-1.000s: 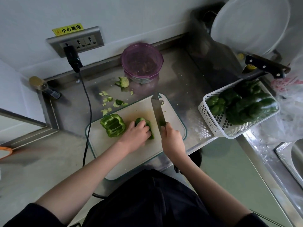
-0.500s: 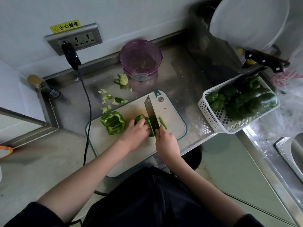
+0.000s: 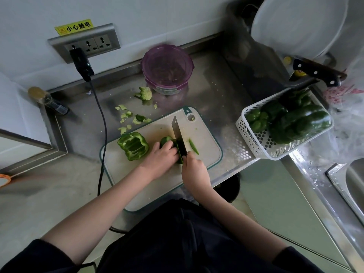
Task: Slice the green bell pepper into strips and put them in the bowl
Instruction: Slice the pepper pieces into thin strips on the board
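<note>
- Stainless steel surface (image 3: 212,99) runs along a pale wall, with a sink (image 3: 354,180) at my far right and a socket strip (image 3: 86,44) carrying one black plug.
- On it I see a purple bowl (image 3: 167,67) near the wall; what lies inside is dark and I cannot tell what it is.
- Right of the board, a white basket (image 3: 256,138) holds several whole green peppers (image 3: 299,123).
- Pale scraps (image 3: 130,119) lie between bowl and cutting board (image 3: 204,138).
- On the board: a hollowed pepper half (image 3: 134,145), one cut strip (image 3: 194,146), and the pepper piece (image 3: 167,139) being sliced.
- My left hand (image 3: 163,156) presses down on that piece with curled fingers.
- My right hand (image 3: 194,170) grips the handle of the knife (image 3: 178,134), blade down in the piece.
</note>
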A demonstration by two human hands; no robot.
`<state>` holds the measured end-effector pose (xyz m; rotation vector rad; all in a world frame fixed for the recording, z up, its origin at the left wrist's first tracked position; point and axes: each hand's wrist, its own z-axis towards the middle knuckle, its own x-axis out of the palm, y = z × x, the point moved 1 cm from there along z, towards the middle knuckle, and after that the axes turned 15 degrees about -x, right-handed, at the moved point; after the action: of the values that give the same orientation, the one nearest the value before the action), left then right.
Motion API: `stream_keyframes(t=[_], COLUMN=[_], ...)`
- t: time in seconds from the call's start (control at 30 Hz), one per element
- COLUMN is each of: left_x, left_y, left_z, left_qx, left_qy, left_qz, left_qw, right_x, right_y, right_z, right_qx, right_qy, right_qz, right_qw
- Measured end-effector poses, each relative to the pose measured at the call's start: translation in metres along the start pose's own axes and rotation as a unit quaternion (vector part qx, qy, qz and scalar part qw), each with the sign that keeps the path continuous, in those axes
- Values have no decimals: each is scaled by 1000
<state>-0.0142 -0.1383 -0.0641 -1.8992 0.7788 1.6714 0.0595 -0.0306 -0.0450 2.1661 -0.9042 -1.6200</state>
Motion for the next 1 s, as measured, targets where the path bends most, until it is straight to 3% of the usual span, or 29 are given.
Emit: stream_keyframes(t=[0.3, 0.6, 0.7, 0.83, 1.0], left_x=[1, 2, 3, 4, 4], left_y=[1, -3, -3, 2, 2], left_z=[0, 2, 0, -2, -4], left_qx=[-13, -38, -39, -13, -18], left_qy=[9, 106, 97, 9, -6], left_qz=[-14, -8, -18, -16, -27], left_qw=[1000, 994, 994, 1000, 999], right_x=[4, -10, -13, -18, -13], right_y=[5, 3, -7, -16, -11], right_z=[4, 26, 19, 6, 3], right_qx=[18, -7, 6, 6, -3], right_qy=[14, -13, -34, -55, -58], right_qz=[-10, 0, -17, -24, 0], right_qw=[1000, 1000, 999, 998, 998])
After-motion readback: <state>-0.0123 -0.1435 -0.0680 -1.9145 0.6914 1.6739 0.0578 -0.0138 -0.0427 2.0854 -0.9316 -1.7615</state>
